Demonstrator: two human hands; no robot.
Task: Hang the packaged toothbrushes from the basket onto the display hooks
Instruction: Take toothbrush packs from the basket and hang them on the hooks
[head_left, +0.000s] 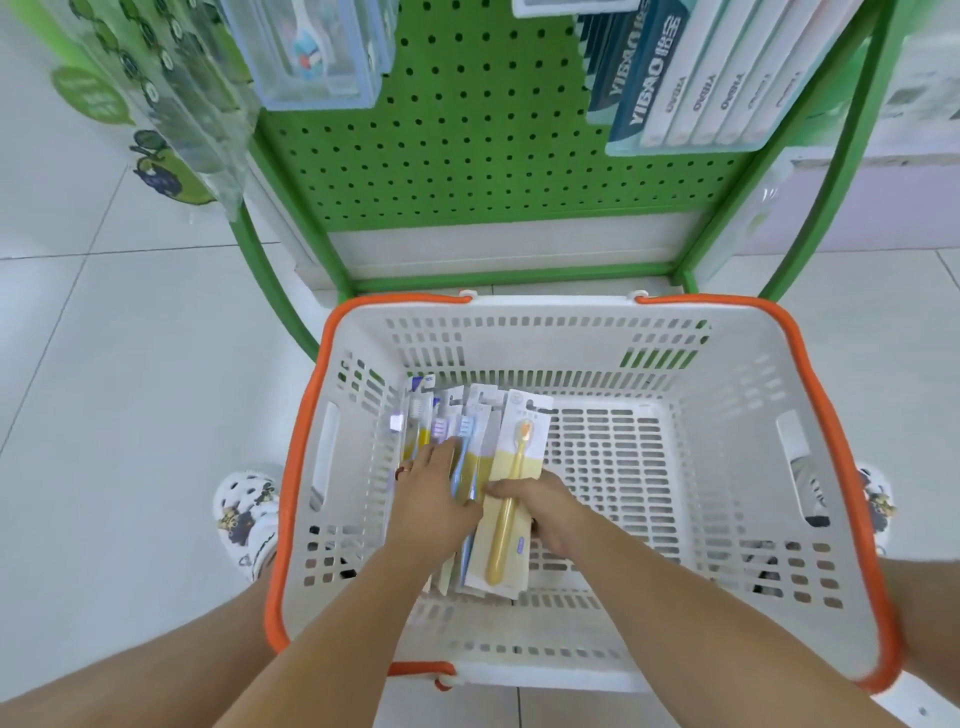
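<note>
Head view: yellow packaged toothbrush (511, 499), card-backed.

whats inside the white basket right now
A fanned pile of packaged toothbrushes lies inside the white basket, a yellow toothbrush pack on top. The left hand and right hand cover part of the pile.
</note>
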